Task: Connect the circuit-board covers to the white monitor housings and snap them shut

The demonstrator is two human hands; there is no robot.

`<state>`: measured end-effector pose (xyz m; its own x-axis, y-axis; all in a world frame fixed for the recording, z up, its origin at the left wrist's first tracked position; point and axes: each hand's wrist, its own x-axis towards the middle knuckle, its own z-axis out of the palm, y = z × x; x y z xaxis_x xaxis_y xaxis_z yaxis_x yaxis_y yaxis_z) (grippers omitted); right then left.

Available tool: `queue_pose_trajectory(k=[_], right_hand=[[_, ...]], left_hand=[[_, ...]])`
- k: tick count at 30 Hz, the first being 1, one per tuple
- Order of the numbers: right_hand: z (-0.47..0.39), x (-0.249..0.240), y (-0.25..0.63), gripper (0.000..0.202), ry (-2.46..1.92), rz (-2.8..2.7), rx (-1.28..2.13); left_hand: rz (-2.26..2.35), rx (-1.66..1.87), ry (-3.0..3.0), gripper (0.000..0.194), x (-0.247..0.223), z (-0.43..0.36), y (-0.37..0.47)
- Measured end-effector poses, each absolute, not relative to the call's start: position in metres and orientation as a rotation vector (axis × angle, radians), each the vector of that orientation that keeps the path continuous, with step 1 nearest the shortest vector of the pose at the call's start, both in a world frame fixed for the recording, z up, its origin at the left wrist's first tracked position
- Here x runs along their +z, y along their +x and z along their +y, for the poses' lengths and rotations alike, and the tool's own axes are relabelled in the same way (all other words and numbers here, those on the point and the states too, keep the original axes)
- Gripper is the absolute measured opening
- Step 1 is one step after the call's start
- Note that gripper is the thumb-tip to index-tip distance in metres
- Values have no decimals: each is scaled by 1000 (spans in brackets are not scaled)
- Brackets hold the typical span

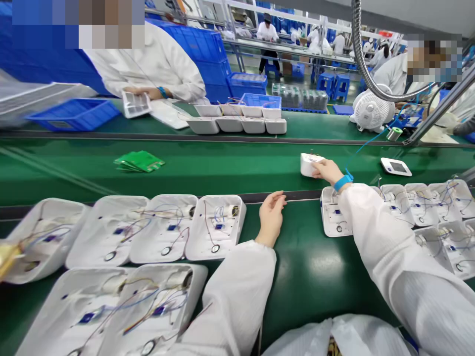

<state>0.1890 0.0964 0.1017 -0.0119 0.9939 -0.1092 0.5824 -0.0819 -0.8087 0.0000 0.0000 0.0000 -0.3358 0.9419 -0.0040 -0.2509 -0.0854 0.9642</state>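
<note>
My right hand (pixel 328 172), with a blue strap on its wrist, is closed on a white plastic housing (pixel 308 164) at the green middle strip. Wires poke up over the housing's top edge. My left hand (pixel 272 215) hovers near the dark rail, fingers stretched out, holding nothing. Left of it stands an open white housing (pixel 215 227) with wires, a small blue board and a round metal part inside. A similar open housing (pixel 335 212) lies under my right forearm, which partly hides it.
More wired housings (pixel 163 227) stand on the left and right. Green circuit boards (pixel 139 161) and a white device with a screen (pixel 396 167) lie on the middle strip. Across it are a co-worker's hand (pixel 152 92), a blue bin (pixel 76 113) and a white fan (pixel 373 110).
</note>
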Motion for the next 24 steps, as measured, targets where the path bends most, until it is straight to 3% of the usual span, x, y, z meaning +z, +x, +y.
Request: queue_pose_trajectory(k=[6, 12, 16, 20, 24], right_hand=[[-7, 121, 204, 45, -1345, -1791, 891], [-104, 76, 270, 34, -967, -2294, 965], [-147, 67, 300, 22, -1155, -2383, 832], [-143, 111, 337, 23, -1324, -2312, 498], [-58, 152, 394, 27, -1567, -2406, -32]], left_hand=[[1248, 1685, 698, 38, -9, 22, -32], [1255, 1507, 889, 39, -3, 9, -16], [1235, 1359, 1065, 38, 6, -17, 7], [1219, 1240, 1165, 40, 1, -58, 23], [1324, 1149, 1471, 39, -13, -94, 34]])
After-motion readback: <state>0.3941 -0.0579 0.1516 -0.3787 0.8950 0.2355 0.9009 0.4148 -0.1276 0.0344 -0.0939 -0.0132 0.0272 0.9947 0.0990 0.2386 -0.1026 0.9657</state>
